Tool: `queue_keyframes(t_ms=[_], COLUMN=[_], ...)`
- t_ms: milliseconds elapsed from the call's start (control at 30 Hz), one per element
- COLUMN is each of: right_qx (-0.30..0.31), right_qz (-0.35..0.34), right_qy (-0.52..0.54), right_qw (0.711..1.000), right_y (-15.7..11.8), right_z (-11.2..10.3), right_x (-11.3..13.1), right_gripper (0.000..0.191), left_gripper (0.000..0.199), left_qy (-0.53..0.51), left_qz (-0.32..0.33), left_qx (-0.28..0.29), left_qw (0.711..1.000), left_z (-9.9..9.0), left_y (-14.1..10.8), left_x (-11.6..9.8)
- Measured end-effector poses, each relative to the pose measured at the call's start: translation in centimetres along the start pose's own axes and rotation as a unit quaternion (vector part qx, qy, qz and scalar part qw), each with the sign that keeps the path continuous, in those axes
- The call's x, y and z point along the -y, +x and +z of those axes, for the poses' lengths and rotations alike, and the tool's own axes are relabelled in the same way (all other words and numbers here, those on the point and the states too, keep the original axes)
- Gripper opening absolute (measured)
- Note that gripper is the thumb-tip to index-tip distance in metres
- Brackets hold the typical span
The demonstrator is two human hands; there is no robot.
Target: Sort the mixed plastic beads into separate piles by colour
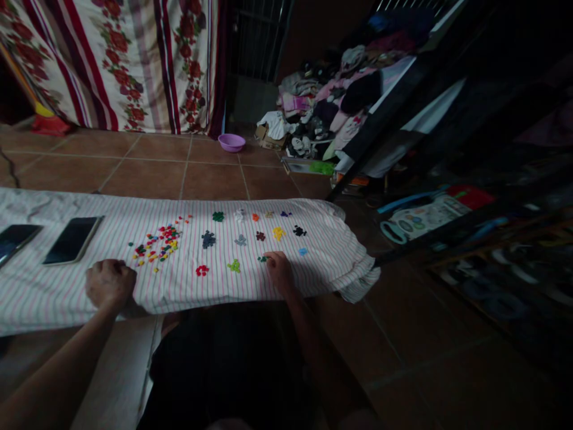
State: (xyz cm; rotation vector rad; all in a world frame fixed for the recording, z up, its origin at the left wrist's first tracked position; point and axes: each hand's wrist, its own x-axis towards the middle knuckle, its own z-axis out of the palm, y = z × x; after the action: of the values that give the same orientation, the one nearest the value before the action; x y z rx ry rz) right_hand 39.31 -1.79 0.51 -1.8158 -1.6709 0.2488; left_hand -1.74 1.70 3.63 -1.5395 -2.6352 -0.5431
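My right hand [278,270] is closed, its fingertips down at a few small dark green pieces [262,259] on the striped cloth [170,292]. What it pinches, if anything, is too small to make out. Left of the mixed coloured pieces [168,239], my left hand [111,280] rests curled on the cloth, its grip hidden. Single-colour piles lie around the right hand: lime green pieces [234,266], red pieces [202,270], yellow pieces [279,233], brown pieces [260,236], grey pieces [240,240], black pieces [299,230] and light blue pieces [303,251].
Two phones, a nearer phone [73,240] and a far-left phone [17,242], lie on the cloth. Farther piles include dark slate pieces [208,239], green pieces [218,216] and orange pieces [255,217]. A purple basin [231,142] and heaped clothes [331,101] are on the floor beyond.
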Motion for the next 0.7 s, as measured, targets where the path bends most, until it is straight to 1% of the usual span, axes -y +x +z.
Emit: queue_keyframes(t_ms=[233,333,500,700], right_qx=[0.009,0.016,0.022,0.000], right_qz=[0.024,0.021,0.007,0.014], right_qy=[-0.036,-0.029,-0.007,0.008], right_qw=[0.999,0.999,1.000,1.000], right_y=[-0.2,-0.2,-0.2,-0.3], right_z=[0.7,1.0,1.2,1.2], right_x=[0.1,0.2,0.3,-0.3], right_gripper=[0.028,0.031,0.035,0.031], left_gripper=[0.038,0.038,0.036,0.032], left_qy=[0.005,0.007,-0.003,-0.024], left_qz=[-0.015,-0.013,-0.013,-0.017], left_qx=[0.014,0.019,0.009,0.004], left_qw=[1.000,1.000,1.000,1.000], left_z=[-0.3,-0.3,-0.3,-0.4], left_y=[-0.1,-0.1,-0.1,-0.2], left_x=[-0.3,-0.4,-0.3,-0.5])
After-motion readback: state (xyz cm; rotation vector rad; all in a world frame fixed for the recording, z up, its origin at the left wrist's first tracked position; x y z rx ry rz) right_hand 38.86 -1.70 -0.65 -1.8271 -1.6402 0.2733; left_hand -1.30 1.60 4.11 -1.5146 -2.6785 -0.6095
